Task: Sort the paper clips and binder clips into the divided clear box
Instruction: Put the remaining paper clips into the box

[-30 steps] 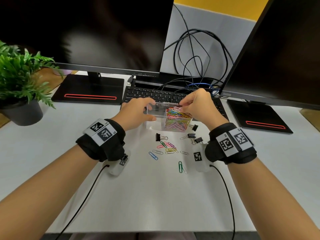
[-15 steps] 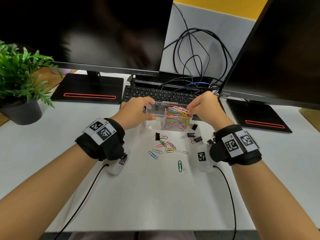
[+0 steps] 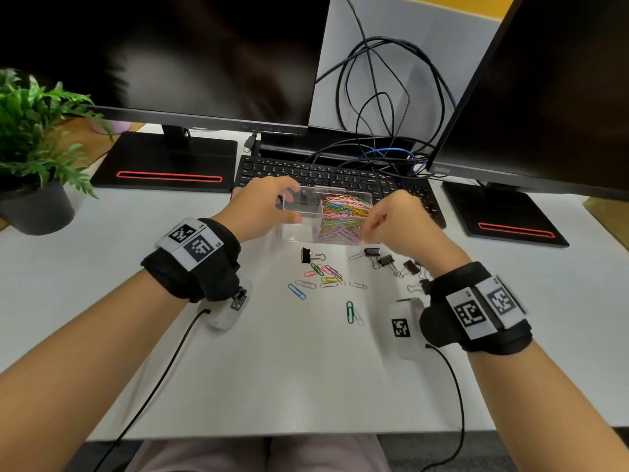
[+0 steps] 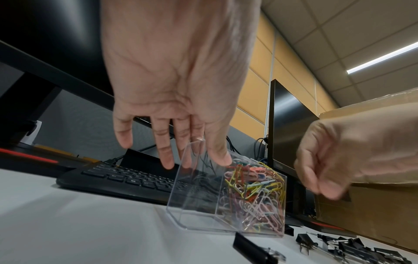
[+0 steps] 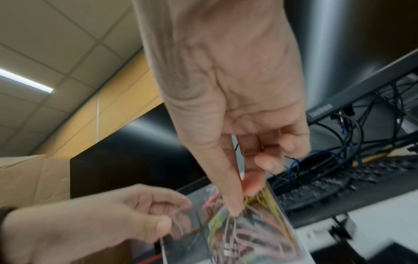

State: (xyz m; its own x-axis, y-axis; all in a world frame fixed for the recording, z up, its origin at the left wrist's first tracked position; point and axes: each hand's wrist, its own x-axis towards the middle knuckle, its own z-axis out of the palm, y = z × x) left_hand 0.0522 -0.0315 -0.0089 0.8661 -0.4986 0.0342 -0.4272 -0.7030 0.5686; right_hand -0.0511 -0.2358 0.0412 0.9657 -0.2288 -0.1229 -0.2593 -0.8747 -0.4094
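The divided clear box [image 3: 299, 229] [image 4: 194, 205] [image 5: 187, 244] stands in front of the keyboard. Its right compartment is full of coloured paper clips [image 3: 343, 216] [image 4: 253, 192]. Something dark shows in the left one. My left hand [image 3: 292, 206] [image 4: 181, 155] [image 5: 162, 214] grips the box's left end, thumb on the near wall, fingers behind. My right hand [image 3: 377, 226] [image 5: 244, 198] [image 4: 316, 178] hovers at the box's right end, loosely curled and holding nothing that I can see. Loose paper clips [image 3: 323, 277] and black binder clips [image 3: 386, 260] [image 4: 339, 246] lie on the table nearer me.
A black keyboard [image 3: 333, 178] lies just behind the box, under two dark monitors with a tangle of cables [image 3: 381, 97] between them. A potted plant [image 3: 30, 148] stands far left. One binder clip [image 3: 306, 255] lies apart from the others. A cardboard box [image 4: 373, 178] stands to the right.
My right hand has drawn back from over the paper-clip compartment toward me, down beside the box's right end. My left hand has kept its hold on the box.
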